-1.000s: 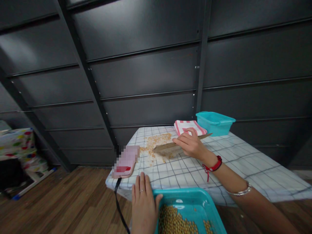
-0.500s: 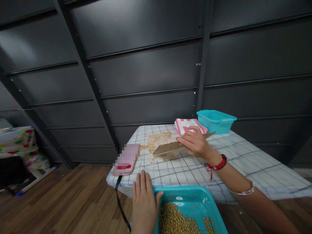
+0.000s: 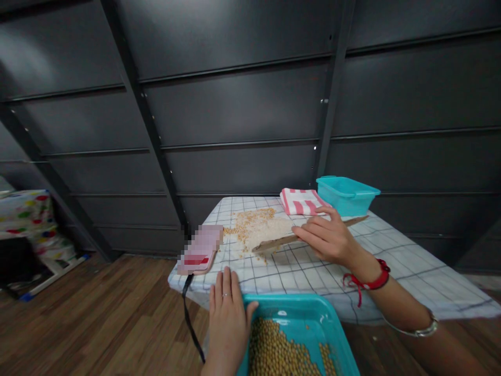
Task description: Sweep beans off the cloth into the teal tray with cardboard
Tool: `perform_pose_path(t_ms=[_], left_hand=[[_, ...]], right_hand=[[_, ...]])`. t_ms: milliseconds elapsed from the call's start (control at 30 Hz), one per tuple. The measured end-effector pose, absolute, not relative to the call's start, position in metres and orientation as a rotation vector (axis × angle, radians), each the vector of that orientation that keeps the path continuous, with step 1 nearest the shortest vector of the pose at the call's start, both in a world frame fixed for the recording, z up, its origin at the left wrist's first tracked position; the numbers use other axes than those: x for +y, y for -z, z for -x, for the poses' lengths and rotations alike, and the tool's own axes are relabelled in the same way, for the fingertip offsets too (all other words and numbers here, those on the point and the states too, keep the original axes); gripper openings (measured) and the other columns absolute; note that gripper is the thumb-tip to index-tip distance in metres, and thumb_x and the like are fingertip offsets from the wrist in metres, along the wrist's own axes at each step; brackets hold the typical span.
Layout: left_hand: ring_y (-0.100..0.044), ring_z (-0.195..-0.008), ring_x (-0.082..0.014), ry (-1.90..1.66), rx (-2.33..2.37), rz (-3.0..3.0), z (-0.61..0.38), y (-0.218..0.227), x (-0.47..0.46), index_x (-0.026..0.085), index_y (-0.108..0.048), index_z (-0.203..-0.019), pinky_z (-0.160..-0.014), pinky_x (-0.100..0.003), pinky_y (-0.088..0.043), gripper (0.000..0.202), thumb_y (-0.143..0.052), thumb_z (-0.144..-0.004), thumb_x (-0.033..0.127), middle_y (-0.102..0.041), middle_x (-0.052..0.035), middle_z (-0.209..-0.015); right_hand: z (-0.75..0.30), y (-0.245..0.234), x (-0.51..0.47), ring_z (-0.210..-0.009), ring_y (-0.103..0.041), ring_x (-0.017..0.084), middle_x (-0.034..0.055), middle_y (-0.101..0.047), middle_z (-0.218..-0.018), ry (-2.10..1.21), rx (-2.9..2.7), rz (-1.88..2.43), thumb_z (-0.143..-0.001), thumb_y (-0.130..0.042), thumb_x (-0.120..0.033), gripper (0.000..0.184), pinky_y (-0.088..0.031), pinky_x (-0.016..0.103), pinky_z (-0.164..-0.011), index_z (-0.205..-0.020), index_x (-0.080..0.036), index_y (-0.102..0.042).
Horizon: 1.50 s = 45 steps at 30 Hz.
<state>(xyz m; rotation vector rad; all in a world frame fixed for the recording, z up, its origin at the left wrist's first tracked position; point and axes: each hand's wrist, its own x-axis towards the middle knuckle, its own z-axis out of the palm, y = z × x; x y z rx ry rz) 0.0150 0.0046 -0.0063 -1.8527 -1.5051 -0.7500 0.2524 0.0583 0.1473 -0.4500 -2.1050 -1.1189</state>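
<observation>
My right hand (image 3: 332,240) grips a flat brown cardboard piece (image 3: 274,241) that lies across a pile of spilled tan grains (image 3: 254,225) on the checked tablecloth (image 3: 313,266). My left hand (image 3: 229,321) holds the left rim of a turquoise tray (image 3: 309,313) at the table's near edge, thumb inside the rim. The tray holds many yellow soybeans (image 3: 282,352).
A pink phone (image 3: 199,249) with a black strap lies at the table's left corner. A pink-striped folded cloth (image 3: 300,201) and a turquoise tub (image 3: 346,194) sit at the far side. Dark metal wall panels stand behind; colourful bags (image 3: 27,219) lie on the wooden floor at left.
My right hand has shifted the cardboard to the right and tilted it, so more of the grain pile shows behind it. The left hand has kept its hold on the tray.
</observation>
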Motion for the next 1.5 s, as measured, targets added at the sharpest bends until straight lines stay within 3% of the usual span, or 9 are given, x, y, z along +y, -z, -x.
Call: perform_pose_path(t_ms=[200, 733, 967, 1500], left_hand=[[-0.038, -0.118, -0.0298, 0.706, -1.520, 1.828, -0.016, 0.007, 0.005, 0.005, -0.037, -0.124, -0.092, -0.047, -0.036, 0.060, -0.028, -0.083, 0.047, -0.048, -0.0202, -0.123], [-0.038, -0.117, -0.0323, 0.730, -1.524, 1.826, -0.016, 0.007, 0.005, 0.001, -0.044, -0.117, -0.090, -0.049, -0.037, 0.059, -0.025, -0.084, 0.045, -0.048, -0.0223, -0.122], [-0.036, -0.120, -0.0312, 0.749, -1.569, 1.852, -0.014, 0.010, 0.006, 0.003, -0.036, -0.125, -0.092, -0.050, -0.035, 0.062, -0.024, -0.084, 0.047, -0.046, -0.0216, -0.125], [-0.038, -0.118, -0.0313, 0.738, -1.575, 1.844, -0.013, 0.009, 0.005, 0.003, -0.043, -0.119, -0.092, -0.048, -0.037, 0.059, -0.029, -0.083, 0.047, -0.048, -0.0205, -0.124]], right_hand=[[-0.253, -0.141, 0.067, -0.067, -0.049, 0.013, 0.0002, -0.061, -0.066, 1.165, -2.109, 0.540, -0.079, -0.045, -0.007, 0.018, -0.034, 0.036, -0.080, -0.089, -0.015, -0.057], [-0.248, -0.146, 0.052, -0.067, -0.048, 0.013, 0.0004, -0.061, -0.067, 1.132, -2.161, 0.507, -0.081, -0.046, -0.009, 0.015, -0.035, 0.036, -0.080, -0.090, -0.016, -0.056], [-0.239, -0.148, 0.043, -0.066, -0.048, 0.012, -0.0015, -0.061, -0.068, 1.076, -2.254, 0.480, -0.081, -0.045, -0.009, 0.018, -0.035, 0.035, -0.080, -0.090, -0.019, -0.057], [-0.243, -0.141, 0.044, -0.066, -0.050, 0.013, 0.0012, -0.061, -0.068, 1.042, -2.234, 0.502, -0.079, -0.049, -0.008, 0.017, -0.035, 0.037, -0.081, -0.091, -0.014, -0.059]])
